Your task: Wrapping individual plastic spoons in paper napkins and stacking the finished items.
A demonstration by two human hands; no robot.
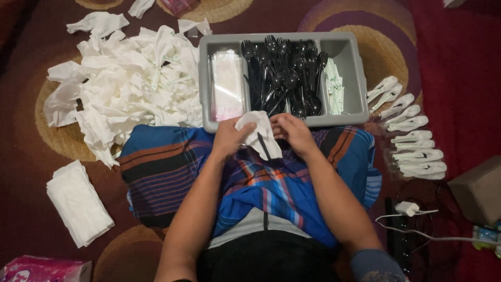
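Observation:
My left hand (pixel 228 137) and my right hand (pixel 293 133) meet over my lap, both gripping a white paper napkin (pixel 257 130) wrapped around a black plastic utensil (pixel 264 147) whose handle sticks out below. Just beyond them sits a grey compartment tray (pixel 358 78) holding clear sleeves (pixel 227 86), several black plastic forks and spoons (pixel 284 73) and small white packets (pixel 334 86).
A big heap of loose white napkins (pixel 125 83) lies to the left, a folded napkin stack (pixel 78 202) nearer me. Several wrapped cutlery packs (pixel 412 141) lie in a row at right. A white charger and cable (pixel 409 210), a cardboard box (pixel 477 190) and a pink tissue pack (pixel 42 269) lie on the patterned rug.

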